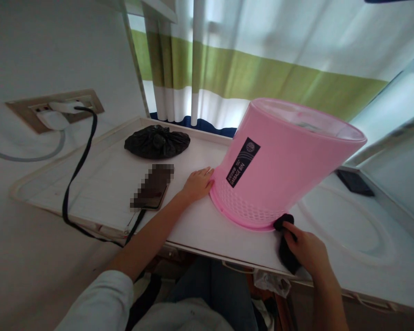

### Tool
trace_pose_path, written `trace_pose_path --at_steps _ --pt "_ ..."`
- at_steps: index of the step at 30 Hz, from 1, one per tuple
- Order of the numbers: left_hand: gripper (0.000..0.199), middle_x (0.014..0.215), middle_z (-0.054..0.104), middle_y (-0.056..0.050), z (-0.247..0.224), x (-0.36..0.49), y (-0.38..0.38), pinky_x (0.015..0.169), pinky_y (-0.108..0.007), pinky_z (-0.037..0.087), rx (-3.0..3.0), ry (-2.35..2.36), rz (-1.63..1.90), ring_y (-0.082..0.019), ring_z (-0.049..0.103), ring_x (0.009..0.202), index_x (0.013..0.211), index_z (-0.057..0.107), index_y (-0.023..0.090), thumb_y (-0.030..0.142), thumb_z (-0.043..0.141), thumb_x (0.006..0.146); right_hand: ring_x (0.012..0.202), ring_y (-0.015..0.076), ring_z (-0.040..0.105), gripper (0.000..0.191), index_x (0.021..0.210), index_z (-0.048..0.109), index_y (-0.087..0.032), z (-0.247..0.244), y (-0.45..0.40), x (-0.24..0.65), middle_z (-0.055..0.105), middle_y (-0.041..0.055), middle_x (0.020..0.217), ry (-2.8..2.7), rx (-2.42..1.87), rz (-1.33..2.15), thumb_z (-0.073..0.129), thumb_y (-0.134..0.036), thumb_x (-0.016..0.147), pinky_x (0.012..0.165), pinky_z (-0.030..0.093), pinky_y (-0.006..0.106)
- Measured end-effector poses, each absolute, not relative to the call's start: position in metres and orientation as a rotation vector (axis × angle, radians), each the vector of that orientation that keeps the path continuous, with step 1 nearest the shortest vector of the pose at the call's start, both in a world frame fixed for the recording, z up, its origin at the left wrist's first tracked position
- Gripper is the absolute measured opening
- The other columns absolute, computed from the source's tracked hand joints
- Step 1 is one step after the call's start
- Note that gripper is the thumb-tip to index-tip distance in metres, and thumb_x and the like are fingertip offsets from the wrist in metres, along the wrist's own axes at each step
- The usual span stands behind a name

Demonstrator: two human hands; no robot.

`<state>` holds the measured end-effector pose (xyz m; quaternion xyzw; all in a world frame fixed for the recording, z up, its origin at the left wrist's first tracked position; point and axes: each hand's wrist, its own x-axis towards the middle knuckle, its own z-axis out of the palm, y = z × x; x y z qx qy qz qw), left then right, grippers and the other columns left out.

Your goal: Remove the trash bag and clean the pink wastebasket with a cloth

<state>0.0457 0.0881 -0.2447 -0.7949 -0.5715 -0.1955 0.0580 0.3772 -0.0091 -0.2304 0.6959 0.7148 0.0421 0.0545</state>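
Observation:
A pink garbage bin (279, 161) with a black label stands upright on the white table, its top open. My left hand (198, 184) is at the left side of its base, thumb and fingers against the bottom rim. At the lower right of the base, my right hand (305, 248) grips a black cloth (288, 253). Part of the cloth is bunched under the fingertips and touches the bin's bottom rim, while the rest hangs down near the table's front edge. The bin's far side is hidden.
A tied black plastic bag (158, 142) lies at the back left, with a phone (153, 188) in front. A black cable (67, 197) runs from the wall socket (58, 110). On the right are a whitish ring (388, 241) and a dark flat object (354, 182). Curtains (227, 64) hang behind.

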Motion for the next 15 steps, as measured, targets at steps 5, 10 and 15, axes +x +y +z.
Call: trace_pose_path --at_steps 5,10,15 --pt "0.043 0.133 0.033 -0.008 -0.25 0.05 0.089 0.095 -0.035 0.029 -2.517 -1.667 -0.509 -0.017 0.034 0.118 0.124 0.035 0.016 0.031 0.02 0.086 0.062 0.018 0.057 0.037 0.115 0.049 -0.022 -0.228 -0.011 0.367 0.064 0.0063 0.071 2.101 2.193 0.195 0.035 -0.032 0.081 0.051 0.034 0.024" --pt "0.041 0.133 0.033 -0.006 -0.251 0.058 0.083 0.097 -0.039 0.025 -2.38 -1.754 -0.519 -0.019 0.035 0.118 0.121 0.038 0.019 0.027 0.025 0.084 0.06 0.0168 0.057 0.035 0.112 0.049 -0.02 -0.221 -0.02 0.351 0.063 0.0063 0.068 2.058 2.179 0.175 0.034 -0.03 0.082 0.051 0.034 0.024" --pt "0.04 0.131 0.037 -0.004 -0.25 0.064 0.081 0.096 -0.041 0.025 -2.334 -1.765 -0.54 -0.02 0.034 0.118 0.12 0.04 0.02 0.026 0.028 0.082 0.06 0.0193 0.059 0.031 0.105 0.052 -0.021 -0.214 -0.029 0.336 0.062 0.0067 0.067 1.999 2.132 0.182 0.032 -0.03 0.082 0.049 0.033 0.025"
